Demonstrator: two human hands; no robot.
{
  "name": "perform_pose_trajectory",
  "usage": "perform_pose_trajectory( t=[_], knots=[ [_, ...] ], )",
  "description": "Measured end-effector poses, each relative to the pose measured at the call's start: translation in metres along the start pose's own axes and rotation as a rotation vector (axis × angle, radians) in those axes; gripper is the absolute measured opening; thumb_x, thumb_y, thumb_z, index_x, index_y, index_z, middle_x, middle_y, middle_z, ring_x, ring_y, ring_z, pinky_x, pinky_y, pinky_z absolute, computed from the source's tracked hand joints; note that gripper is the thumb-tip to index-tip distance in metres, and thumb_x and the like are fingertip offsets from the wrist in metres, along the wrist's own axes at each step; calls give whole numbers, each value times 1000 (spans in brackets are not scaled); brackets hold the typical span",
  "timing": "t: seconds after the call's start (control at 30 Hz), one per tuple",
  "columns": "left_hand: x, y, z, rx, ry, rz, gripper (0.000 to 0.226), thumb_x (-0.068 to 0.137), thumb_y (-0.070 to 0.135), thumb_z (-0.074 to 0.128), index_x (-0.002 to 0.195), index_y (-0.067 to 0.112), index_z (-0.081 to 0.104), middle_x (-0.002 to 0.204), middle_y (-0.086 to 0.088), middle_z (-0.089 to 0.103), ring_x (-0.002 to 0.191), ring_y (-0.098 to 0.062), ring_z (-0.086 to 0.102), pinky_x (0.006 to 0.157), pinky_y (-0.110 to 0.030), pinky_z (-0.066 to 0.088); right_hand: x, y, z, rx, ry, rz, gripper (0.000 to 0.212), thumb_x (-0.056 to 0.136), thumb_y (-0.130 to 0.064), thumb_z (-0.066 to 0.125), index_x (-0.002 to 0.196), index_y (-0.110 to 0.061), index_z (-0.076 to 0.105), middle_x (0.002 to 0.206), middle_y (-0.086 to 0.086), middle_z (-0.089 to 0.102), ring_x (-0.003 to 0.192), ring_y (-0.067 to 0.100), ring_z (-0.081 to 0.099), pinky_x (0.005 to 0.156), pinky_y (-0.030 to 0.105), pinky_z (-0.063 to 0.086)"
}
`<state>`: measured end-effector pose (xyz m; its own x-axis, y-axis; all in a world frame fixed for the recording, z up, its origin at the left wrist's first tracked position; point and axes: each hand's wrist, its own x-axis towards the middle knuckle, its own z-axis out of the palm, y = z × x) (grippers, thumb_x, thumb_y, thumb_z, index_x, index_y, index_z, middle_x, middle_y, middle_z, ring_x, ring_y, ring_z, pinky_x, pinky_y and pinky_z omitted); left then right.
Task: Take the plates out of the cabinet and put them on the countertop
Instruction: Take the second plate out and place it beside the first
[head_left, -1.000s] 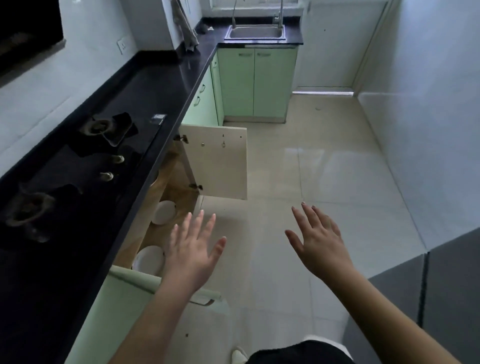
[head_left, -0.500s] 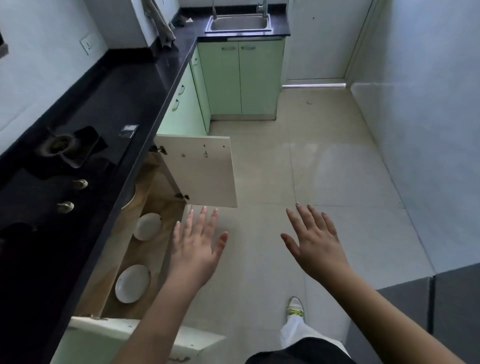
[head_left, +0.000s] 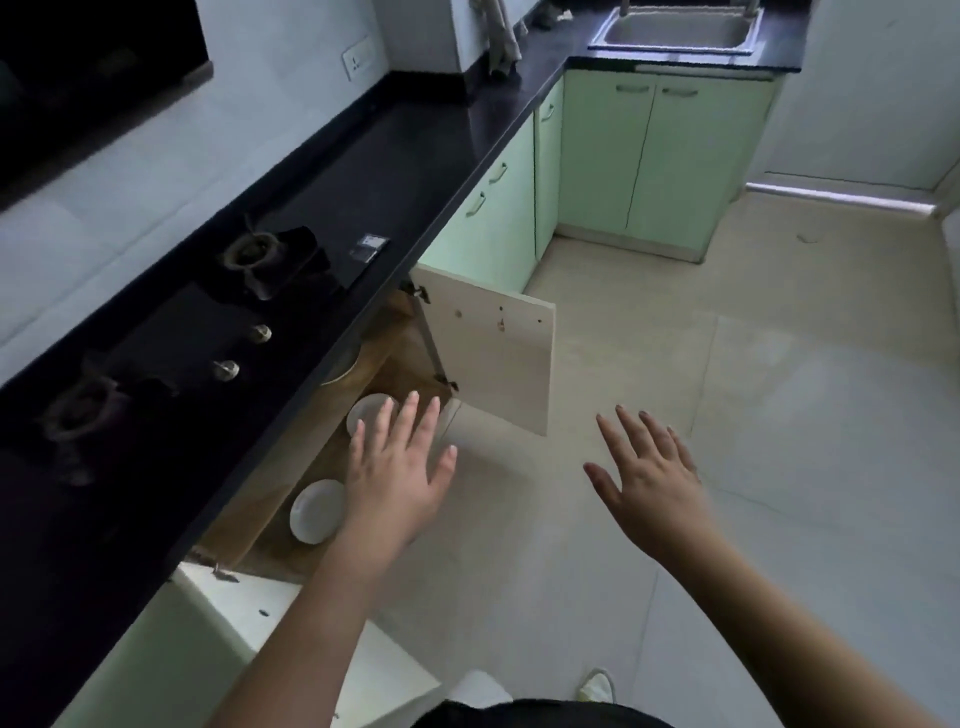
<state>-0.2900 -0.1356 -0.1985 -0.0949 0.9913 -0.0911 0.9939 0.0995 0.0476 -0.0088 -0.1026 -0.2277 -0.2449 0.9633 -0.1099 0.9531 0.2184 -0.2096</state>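
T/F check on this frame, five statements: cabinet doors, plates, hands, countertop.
1. Both doors of the cabinet under the stove stand open. True.
2. The left hand grips a plate. False: it is open, fingers spread, holding nothing.
3. Two white plates lie on the cabinet floor, the near plate and the far plate. True.
4. A plate already sits on the countertop. False: none is on it.
5. The right hand holds the door's handle. False: it is open over the floor, touching nothing.
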Motion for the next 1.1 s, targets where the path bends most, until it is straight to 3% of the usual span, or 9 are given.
perform_pose_trajectory(
  t=[0.17,0.33,0.5,0.67,0.8,0.97,1.1],
  knots=[
    [6,-33,-9,-3,44,-112,74,92,63,-2,158,31,0,167,5,-2,152,-21,-7,119,-41,-8,52,-33,-6,20,-21,-176,81,85,-67,-4,155,-27,7,164,1,9,151,22,1,120,38,-4],
    [36,-65,-3,-72,59,-196,71,96,61,7,159,28,7,167,3,4,153,-22,-3,121,-43,-1,109,-73,-5,13,-59,-316,72,93,-64,10,155,-28,4,164,0,6,151,22,-1,121,39,-3],
    [73,-101,15,-97,25,-255,76,94,65,0,158,27,7,167,2,7,153,-22,1,122,-45,5,169,-109,-10,-18,-62,-419,72,93,-65,10,155,-29,7,164,-2,10,151,22,2,118,37,-5],
    [103,-109,39,-100,-58,-261,78,89,68,-7,157,31,-4,167,5,3,153,-18,-1,121,-42,-2,217,-133,-6,-21,-62,-479,71,95,-64,14,155,-27,11,163,-1,14,151,20,4,121,38,-1],
    [126,-119,46,-135,-23,-337,76,92,68,-3,157,31,0,167,4,6,153,-19,1,118,-39,-4,254,-142,3,-37,-101,-555,70,96,-63,14,156,-28,10,163,-2,14,151,20,2,121,38,-3],
    [157,-126,55,-152,-4,-445,75,94,67,0,158,28,8,166,2,12,153,-21,5,121,-45,8,321,-153,18,-45,-148,-681,72,94,-65,10,154,-27,18,162,0,21,150,23,11,118,38,-1],
    [182,-122,53,-184,-4,-589,75,96,63,10,157,22,23,164,-2,23,151,-25,16,119,-49,21,380,-169,31,-59,-207,-854,67,97,-61,22,155,-26,19,162,0,22,150,23,13,119,38,0]
  ],
)
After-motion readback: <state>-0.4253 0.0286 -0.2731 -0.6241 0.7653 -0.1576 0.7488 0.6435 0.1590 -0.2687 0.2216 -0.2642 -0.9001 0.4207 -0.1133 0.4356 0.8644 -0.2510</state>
